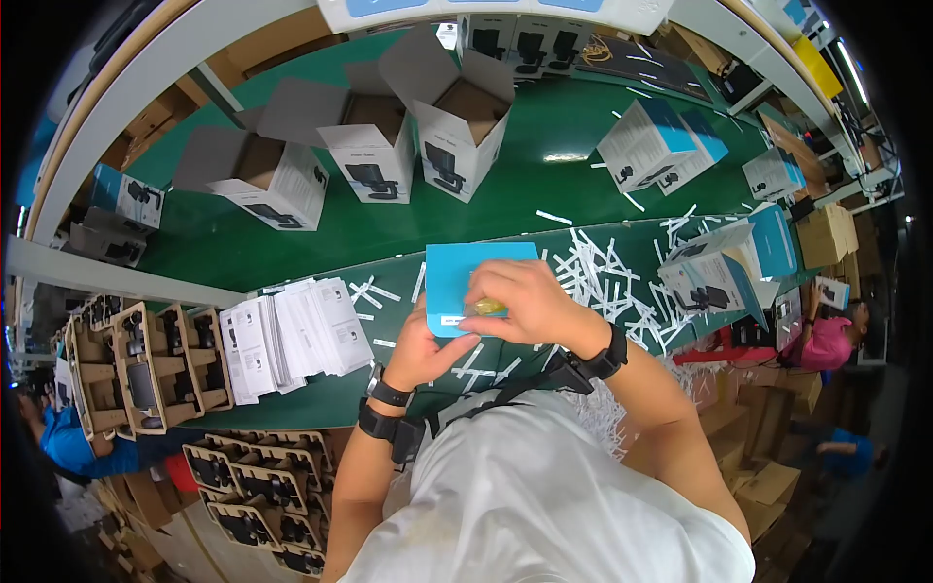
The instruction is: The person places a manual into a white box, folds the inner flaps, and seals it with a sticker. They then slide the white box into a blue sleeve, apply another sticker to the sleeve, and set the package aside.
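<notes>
In front of me is a carton with a blue top [447, 267]; its lower sides are hidden. My left hand [425, 347] grips its near left edge, thumb stretched along the front. Curled over the blue top is my right hand [520, 299], its fingers closed. A small yellowish translucent thing [489, 306] shows at those fingertips; I cannot tell whether it is held or worn on a finger. A small white label [453, 321] lies on the blue face by the near edge, between the two hands.
Open white cartons [374, 160] stand at the far left, closed blue-topped cartons [653, 144] at the far right. Paper strips [607, 282] litter the green table [389, 248]. Left are stacked leaflets [296, 340] and cardboard trays [146, 369]. An open carton [719, 267] sits right. People work nearby.
</notes>
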{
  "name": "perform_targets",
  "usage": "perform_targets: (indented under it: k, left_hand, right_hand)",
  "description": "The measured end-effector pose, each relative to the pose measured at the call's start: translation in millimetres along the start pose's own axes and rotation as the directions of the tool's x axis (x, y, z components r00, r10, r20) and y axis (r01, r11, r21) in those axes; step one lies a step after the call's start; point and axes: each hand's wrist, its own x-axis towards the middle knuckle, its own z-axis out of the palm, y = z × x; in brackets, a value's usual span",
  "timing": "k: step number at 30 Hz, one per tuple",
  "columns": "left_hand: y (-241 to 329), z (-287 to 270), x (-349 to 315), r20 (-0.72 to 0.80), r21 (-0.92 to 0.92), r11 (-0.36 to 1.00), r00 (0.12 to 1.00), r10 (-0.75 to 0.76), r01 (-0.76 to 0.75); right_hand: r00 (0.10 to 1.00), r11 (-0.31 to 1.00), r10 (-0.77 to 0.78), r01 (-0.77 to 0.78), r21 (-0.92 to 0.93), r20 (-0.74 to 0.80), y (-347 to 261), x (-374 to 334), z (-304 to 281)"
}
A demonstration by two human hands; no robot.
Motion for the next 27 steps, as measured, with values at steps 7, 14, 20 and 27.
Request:
perform_targets:
  k: [7, 14, 20, 27]
  left_hand:
    - [-30, 13, 2, -0.382, 0.003, 0.947, 0.875, 0.298, -0.321]
    - [-13, -8, 7, -0.19, 0.018, 0.986, 0.967, 0.169, -0.169]
    - [-27, -18, -2, -0.18, -0.026, 0.989, 0.973, 0.141, -0.148]
    - [-39, -34, -11, -0.073, 0.127, 0.971, 0.974, 0.214, -0.204]
  right_hand:
    - [0.941, 0.208, 0.336, -0.034, 0.977, -0.039, 42, -54, -42]
    - [0.75, 0.768, 0.629, -0.64, 0.012, -0.203, 44, -126, -49]
    - [0.834, 0.926, 0.377, -0.353, 0.136, -0.403, -6, -95, 39]
    - [0.844, 0.941, 0.282, -0.335, -0.038, -0.455, 3, -108, 56]
